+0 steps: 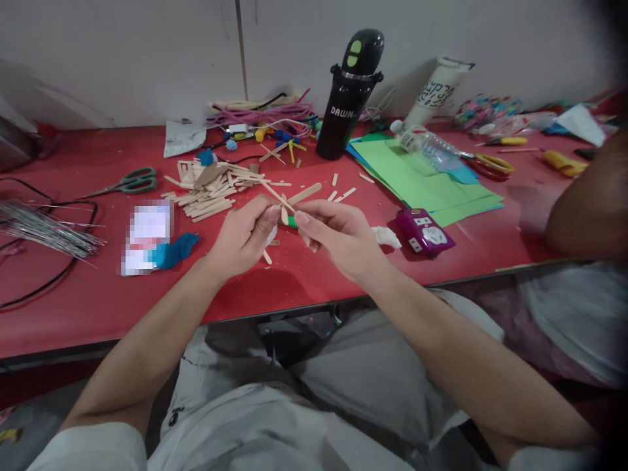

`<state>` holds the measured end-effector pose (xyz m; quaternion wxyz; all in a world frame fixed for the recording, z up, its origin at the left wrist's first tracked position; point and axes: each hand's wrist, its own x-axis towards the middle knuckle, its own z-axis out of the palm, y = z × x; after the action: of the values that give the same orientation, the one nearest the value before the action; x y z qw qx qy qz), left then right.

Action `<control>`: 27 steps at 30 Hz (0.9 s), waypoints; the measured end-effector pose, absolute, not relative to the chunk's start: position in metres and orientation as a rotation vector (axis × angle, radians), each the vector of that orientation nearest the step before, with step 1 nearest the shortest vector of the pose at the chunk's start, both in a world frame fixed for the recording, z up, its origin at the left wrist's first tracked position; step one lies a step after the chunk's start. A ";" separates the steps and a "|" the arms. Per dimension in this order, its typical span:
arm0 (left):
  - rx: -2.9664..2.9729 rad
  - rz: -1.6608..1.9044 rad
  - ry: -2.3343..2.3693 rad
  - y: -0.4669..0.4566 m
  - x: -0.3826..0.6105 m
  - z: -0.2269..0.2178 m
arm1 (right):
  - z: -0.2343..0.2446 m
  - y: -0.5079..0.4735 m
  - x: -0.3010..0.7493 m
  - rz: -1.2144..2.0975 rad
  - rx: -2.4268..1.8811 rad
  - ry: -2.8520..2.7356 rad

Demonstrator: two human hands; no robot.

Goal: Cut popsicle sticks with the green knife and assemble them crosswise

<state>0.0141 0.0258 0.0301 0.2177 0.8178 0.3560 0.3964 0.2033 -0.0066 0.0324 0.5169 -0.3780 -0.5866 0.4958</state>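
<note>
Above the front of the red table, my left hand (250, 232) pinches wooden craft sticks (303, 194) that cross one another. From the other side my right hand (336, 234) is closed on the same crossed sticks, thumb on top. Whether the sticks are joined where they cross cannot be made out. Under the hands a green object (288, 223) shows in part, with bits of white material around it. A pile of loose craft sticks (209, 190) lies just beyond my left hand, and a few short stick pieces (345, 194) are scattered beyond my right.
Scissors (132, 182) and a bundle of wires (53, 229) lie left on the red table (216, 297). A black bottle (349, 98) stands at the back. Green paper sheets (422, 173) and a purple box (426, 233) are right. A person's arm (586, 203) rests at the far right.
</note>
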 end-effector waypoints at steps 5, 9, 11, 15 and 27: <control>2.183 1.073 0.931 0.025 0.013 0.032 | 0.032 -0.009 0.203 1.157 -0.925 -1.393; 1.968 1.001 0.855 0.025 0.012 0.033 | 0.036 -0.012 0.204 1.166 -0.895 -1.398; 1.846 0.951 0.839 0.026 0.011 0.033 | 0.037 -0.013 0.204 1.185 -0.866 -1.400; 1.657 0.842 0.813 0.027 0.011 0.032 | 0.037 -0.013 0.206 1.241 -0.813 -1.384; 1.815 0.945 0.826 0.028 0.018 0.038 | 0.040 -0.017 0.205 0.592 -1.033 -1.741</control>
<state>0.0184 0.0281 0.0378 0.4504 0.7344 0.3340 0.3824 0.2053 -0.0167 0.0400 0.4935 -0.4258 -0.7180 0.2441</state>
